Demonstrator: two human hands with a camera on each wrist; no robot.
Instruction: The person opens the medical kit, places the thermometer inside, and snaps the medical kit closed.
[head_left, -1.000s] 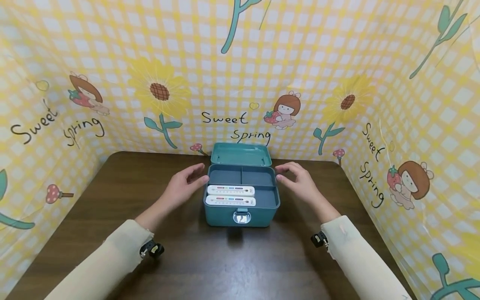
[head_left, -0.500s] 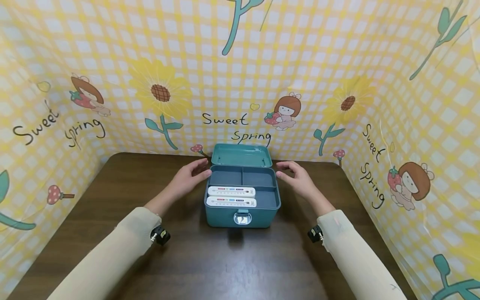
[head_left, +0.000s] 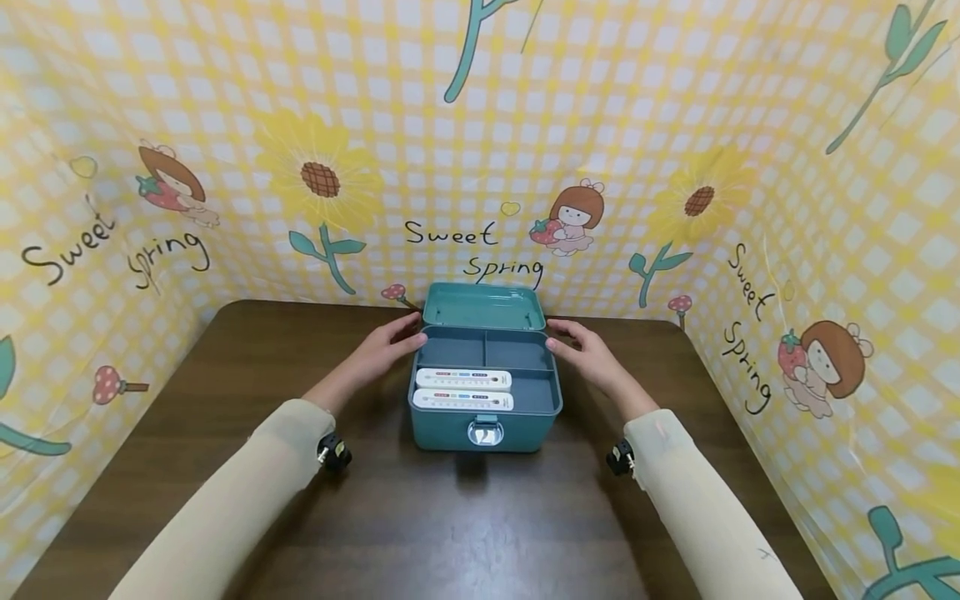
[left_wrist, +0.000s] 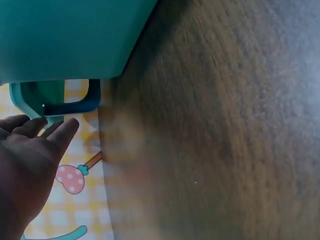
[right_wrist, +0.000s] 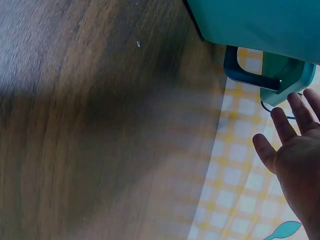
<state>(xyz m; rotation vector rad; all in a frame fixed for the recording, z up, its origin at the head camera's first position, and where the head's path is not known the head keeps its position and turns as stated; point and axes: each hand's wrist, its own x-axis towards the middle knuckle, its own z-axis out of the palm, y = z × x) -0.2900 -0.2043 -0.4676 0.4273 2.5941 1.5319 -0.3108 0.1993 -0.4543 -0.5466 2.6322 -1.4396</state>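
A teal storage box stands at the back middle of the table, its lid swung back. Inside sits a grey-blue divided tray, and two white thermometers lie side by side in its front left part. My left hand is at the box's rear left corner, thumb tip by the rim. The right hand mirrors it at the rear right corner. In both wrist views the fingers are extended near the carrying handle behind the box. Neither hand grips anything.
A silver latch is on the box's front. Brown wooden table extends in front and to both sides. A yellow checked cloth hangs close behind the lid and along both sides. Small cameras sit on both wrists.
Both hands have moved inward to the box's rear corners, the left one further, so the fingertips now reach its rim. The box, lid and thermometers have stayed in place.
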